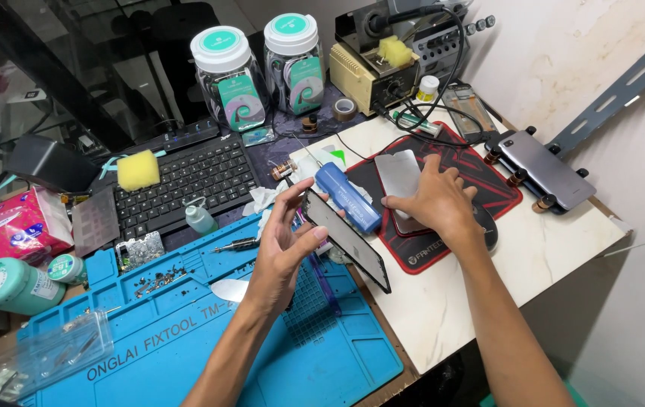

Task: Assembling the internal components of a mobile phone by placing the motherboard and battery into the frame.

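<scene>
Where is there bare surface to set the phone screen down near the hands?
The white tabletop right of the red mouse pad is bare, and so is the lower half of the blue repair mat. It is crowded around the keyboard, the jars, the soldering station and the mat's screw-strewn upper left.

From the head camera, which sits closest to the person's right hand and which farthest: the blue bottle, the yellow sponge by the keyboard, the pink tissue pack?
From the right hand:
1. Blue bottle, lying just to its left on the mat.
2. Yellow sponge, at the keyboard's left end.
3. Pink tissue pack, at the far left edge.
</scene>
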